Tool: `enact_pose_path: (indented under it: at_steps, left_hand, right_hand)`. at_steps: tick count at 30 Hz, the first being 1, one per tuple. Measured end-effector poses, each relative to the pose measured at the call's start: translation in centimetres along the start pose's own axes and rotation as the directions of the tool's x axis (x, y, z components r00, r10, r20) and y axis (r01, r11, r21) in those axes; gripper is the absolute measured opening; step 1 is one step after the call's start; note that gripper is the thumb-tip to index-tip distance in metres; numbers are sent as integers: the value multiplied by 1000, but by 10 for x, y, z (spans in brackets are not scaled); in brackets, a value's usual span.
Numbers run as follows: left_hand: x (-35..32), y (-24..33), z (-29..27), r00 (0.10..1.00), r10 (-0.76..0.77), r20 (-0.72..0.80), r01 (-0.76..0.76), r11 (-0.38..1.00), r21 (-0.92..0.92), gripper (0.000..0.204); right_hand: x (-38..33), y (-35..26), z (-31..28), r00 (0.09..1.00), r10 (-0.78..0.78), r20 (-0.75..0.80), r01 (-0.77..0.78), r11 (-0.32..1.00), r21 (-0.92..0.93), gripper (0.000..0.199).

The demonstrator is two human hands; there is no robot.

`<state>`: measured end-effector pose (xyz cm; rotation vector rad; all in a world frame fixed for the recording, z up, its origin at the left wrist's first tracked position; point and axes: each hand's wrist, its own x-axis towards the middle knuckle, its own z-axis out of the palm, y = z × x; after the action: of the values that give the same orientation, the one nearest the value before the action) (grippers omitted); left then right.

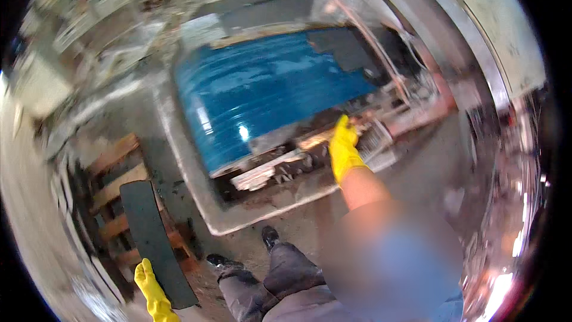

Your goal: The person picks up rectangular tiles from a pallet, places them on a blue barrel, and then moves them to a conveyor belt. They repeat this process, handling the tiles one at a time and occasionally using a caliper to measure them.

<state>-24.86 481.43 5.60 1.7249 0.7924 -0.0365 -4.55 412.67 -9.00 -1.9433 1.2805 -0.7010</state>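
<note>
My left hand [150, 289], in a yellow rubber glove, is at the lower left. Its fingers are closed at the long edge of a dark grey rectangular slab [152, 238]; the underside of this grip is hidden. My right hand [346, 148], gloved the same way, reaches forward over the near edge of a rectangular pit. Its fingers stretch out, somewhat blurred, and nothing shows in them. Beyond it lies a glossy blue surface [262, 86] within the pit, with dark grey pieces [342, 50] covering its far right corner.
A pale raised curb [185, 173] borders the pit. Broken whitish material [256, 177] lies along its near side. A wooden pallet [119, 191] is on the floor at left. A reddish pipe [372, 48] slants across the right side, near a large metal structure [459, 30].
</note>
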Motion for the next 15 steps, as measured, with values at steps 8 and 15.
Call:
enact_pose_path:
  at_steps: [8, 15]
  left_hand:
    - [104, 149, 283, 821, 177, 542, -385, 873, 298, 24]
    - [126, 210, 511, 513, 166, 842, -685, 670, 285, 35]
  right_hand:
    - [12, -36, 35, 736, 398, -548, -517, 853, -74, 65]
    - [8, -27, 50, 765, 285, -578, -453, 876, -168, 81]
